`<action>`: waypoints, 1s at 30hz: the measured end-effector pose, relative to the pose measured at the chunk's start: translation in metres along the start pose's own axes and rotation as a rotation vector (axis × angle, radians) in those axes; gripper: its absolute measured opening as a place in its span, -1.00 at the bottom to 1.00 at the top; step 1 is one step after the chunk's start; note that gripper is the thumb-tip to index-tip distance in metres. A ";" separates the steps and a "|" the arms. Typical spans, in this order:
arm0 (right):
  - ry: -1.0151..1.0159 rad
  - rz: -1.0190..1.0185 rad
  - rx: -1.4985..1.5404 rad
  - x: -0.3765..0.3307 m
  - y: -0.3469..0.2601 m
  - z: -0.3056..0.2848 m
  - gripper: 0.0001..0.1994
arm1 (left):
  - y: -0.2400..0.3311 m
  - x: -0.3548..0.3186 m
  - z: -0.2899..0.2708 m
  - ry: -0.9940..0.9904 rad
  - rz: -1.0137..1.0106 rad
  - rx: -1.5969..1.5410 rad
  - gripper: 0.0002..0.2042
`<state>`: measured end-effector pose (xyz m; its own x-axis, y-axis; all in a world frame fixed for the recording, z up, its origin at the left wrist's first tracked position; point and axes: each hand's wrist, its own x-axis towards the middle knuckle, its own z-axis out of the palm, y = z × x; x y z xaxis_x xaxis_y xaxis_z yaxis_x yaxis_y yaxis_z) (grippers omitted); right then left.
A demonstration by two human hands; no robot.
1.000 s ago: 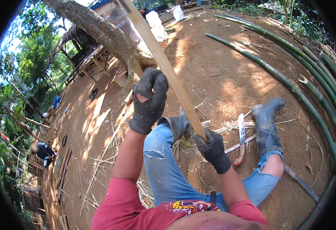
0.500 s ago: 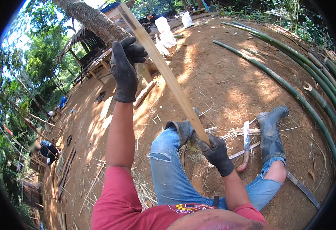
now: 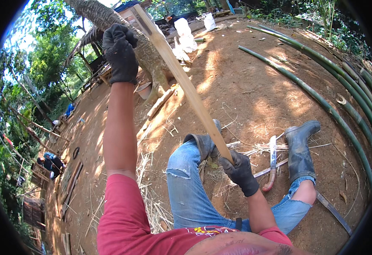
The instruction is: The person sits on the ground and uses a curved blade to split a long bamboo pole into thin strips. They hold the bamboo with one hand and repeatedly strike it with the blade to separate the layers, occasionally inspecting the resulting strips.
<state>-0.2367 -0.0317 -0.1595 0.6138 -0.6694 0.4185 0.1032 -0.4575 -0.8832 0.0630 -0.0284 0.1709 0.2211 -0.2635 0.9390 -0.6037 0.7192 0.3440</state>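
My right hand, in a black glove, is closed around the lower end of a long, flat, pale bamboo slat. The slat rises away from me, tilted to the left, with a dark narrow mark near its top end. To the left of that top end, apart from the slat, my gloved left hand is raised with its fingers curled in, and nothing shows in it. On the ground between my boots lies a knife with a pale blade and a curved reddish handle. Light split strips are scattered beside it.
Long green bamboo poles lie along the right. A flat metal strip rests beside my right knee. Ahead stand a leaning tree trunk and white sacks. A person is far off at the left.
My left hand has moved left, away from the slat, and its spread fingers have curled closed. My right hand and the slat have stayed nearly in place.
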 end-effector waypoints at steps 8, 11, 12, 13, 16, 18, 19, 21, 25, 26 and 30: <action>-0.009 0.090 0.085 -0.001 0.003 -0.003 -0.74 | 0.020 -0.029 0.026 -0.150 -0.240 0.112 -0.59; -0.024 0.096 0.120 -0.003 0.007 0.001 -0.75 | 0.018 -0.034 0.037 -0.162 -0.140 0.195 -0.60; -0.032 0.112 0.133 -0.003 0.005 0.002 -0.74 | 0.015 -0.033 0.036 -0.178 -0.093 0.229 -0.62; -0.034 0.127 0.148 -0.003 0.004 0.002 -0.74 | 0.015 -0.032 0.036 -0.174 -0.075 0.243 -0.64; -0.034 0.121 0.190 -0.004 0.008 0.003 -0.73 | 0.015 -0.032 0.039 -0.160 -0.041 0.235 -0.68; -0.039 0.120 0.179 -0.004 0.005 0.002 -0.72 | 0.018 -0.039 0.046 -0.152 -0.045 0.168 -0.72; -0.041 0.120 0.173 -0.004 0.004 0.002 -0.72 | 0.017 -0.043 0.049 -0.140 -0.064 0.163 -0.73; -0.048 0.123 0.179 -0.004 0.006 0.003 -0.72 | 0.016 -0.049 0.052 -0.116 -0.101 0.154 -0.75; -0.016 -0.014 0.164 -0.003 0.013 0.004 -0.77 | 0.002 -0.055 0.049 -0.114 -0.179 -0.136 -0.76; -0.014 0.029 0.180 -0.003 0.012 0.004 -0.75 | -0.002 -0.055 0.046 -0.089 -0.202 -0.185 -0.76; -0.022 0.135 0.211 -0.005 0.012 0.002 -0.73 | -0.002 -0.043 0.046 -0.034 -0.224 -0.133 -0.68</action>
<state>-0.2364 -0.0325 -0.1724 0.6495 -0.7024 0.2911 0.1791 -0.2308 -0.9564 0.0194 -0.0474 0.1296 0.3106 -0.4456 0.8396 -0.4361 0.7181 0.5424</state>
